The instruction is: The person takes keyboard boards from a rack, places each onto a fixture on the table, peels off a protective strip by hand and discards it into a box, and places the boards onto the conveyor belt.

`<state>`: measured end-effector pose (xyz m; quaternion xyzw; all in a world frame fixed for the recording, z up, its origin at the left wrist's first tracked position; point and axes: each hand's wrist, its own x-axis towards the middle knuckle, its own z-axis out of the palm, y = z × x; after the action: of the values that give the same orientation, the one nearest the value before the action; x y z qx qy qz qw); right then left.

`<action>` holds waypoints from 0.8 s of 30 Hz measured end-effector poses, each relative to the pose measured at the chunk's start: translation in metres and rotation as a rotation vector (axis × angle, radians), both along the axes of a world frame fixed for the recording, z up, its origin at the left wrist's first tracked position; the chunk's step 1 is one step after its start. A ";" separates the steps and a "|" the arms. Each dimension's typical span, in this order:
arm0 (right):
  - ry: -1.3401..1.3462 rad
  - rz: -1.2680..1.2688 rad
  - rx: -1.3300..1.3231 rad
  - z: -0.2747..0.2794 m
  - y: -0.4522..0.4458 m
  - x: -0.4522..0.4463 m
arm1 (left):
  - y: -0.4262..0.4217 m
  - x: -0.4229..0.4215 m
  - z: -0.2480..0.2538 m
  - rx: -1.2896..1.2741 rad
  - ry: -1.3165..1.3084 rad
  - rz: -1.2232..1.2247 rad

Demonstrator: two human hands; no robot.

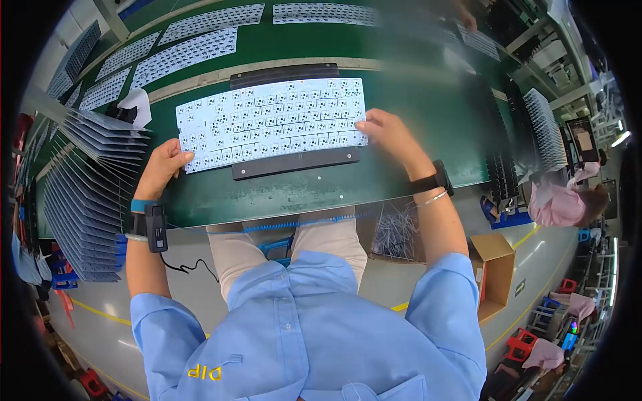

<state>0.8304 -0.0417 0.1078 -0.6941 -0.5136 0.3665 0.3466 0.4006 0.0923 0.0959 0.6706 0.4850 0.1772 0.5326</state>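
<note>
A white keyboard circuit board [271, 123] lies slightly tilted over a black fixture [296, 164] on the green bench. My left hand [164, 166] pinches the board's lower left corner, thumb on top. At the board's right edge, my right hand [391, 136] grips it between thumb and fingers. A blue band and a small black device are on my left wrist; a black watch and a bracelet are on my right.
More white boards [184, 60] lie on the green belt beyond. Racks of upright boards stand at left [90, 200] and right [545, 130]. A cardboard box [491, 274] is on the floor. Several people sit at right; a co-worker's hand [468, 21] is at the far side.
</note>
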 end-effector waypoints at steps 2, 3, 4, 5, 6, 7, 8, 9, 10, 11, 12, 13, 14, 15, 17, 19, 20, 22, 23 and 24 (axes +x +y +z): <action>0.032 0.029 0.033 0.000 -0.002 0.002 | -0.005 0.002 0.001 0.023 -0.053 0.016; 0.030 0.028 0.038 -0.002 -0.005 0.002 | -0.009 0.002 0.002 0.042 -0.104 0.034; 0.057 0.015 0.102 -0.004 -0.009 0.001 | -0.013 0.002 0.002 0.047 -0.106 0.035; 0.086 0.004 0.164 -0.005 -0.012 0.000 | -0.017 0.001 0.000 0.106 -0.134 0.076; 0.087 0.005 0.163 -0.004 -0.016 -0.001 | -0.022 0.000 -0.003 0.161 -0.160 0.116; 0.032 0.009 0.210 -0.001 -0.020 -0.002 | -0.023 -0.003 -0.008 0.189 -0.175 0.127; -0.024 0.012 0.256 0.000 -0.023 -0.002 | -0.026 -0.004 -0.010 0.185 -0.173 0.125; -0.023 0.009 0.254 -0.001 -0.022 -0.003 | -0.030 -0.002 -0.009 0.211 -0.185 0.141; 0.019 0.005 0.245 -0.002 -0.020 -0.005 | -0.033 -0.002 -0.007 0.240 -0.199 0.156; 0.056 -0.007 0.244 0.000 -0.020 -0.004 | -0.033 0.000 -0.003 0.247 -0.204 0.144; 0.054 -0.011 0.248 0.000 -0.019 -0.002 | -0.034 -0.002 0.001 0.254 -0.232 0.140; 0.034 0.004 0.239 0.000 -0.019 -0.003 | -0.034 -0.005 0.002 0.255 -0.259 0.139; 0.015 0.021 0.226 -0.001 -0.019 -0.003 | -0.032 -0.008 0.000 0.252 -0.258 0.140; 0.025 0.022 0.247 -0.004 -0.018 -0.003 | -0.030 -0.011 -0.003 0.236 -0.240 0.130; 0.022 0.014 0.244 -0.004 -0.020 -0.004 | -0.029 -0.013 -0.007 0.223 -0.221 0.118; 0.014 -0.005 0.245 -0.004 -0.021 -0.002 | -0.026 -0.008 -0.008 0.235 -0.234 0.124; 0.008 0.010 0.252 -0.006 -0.020 0.000 | -0.025 -0.005 -0.008 0.233 -0.236 0.118; 0.003 0.027 0.258 -0.010 -0.017 0.000 | -0.025 -0.004 -0.007 0.239 -0.189 0.125; 0.080 0.029 0.229 -0.011 -0.014 0.000 | -0.023 -0.002 -0.004 0.240 -0.188 0.125; 0.158 0.032 0.199 -0.012 -0.010 0.001 | -0.020 0.001 -0.001 0.185 -0.160 0.109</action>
<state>0.8317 -0.0517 0.0956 -0.6171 -0.5293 0.3728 0.4473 0.4016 0.0718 0.0952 0.6734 0.4582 0.3027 0.4949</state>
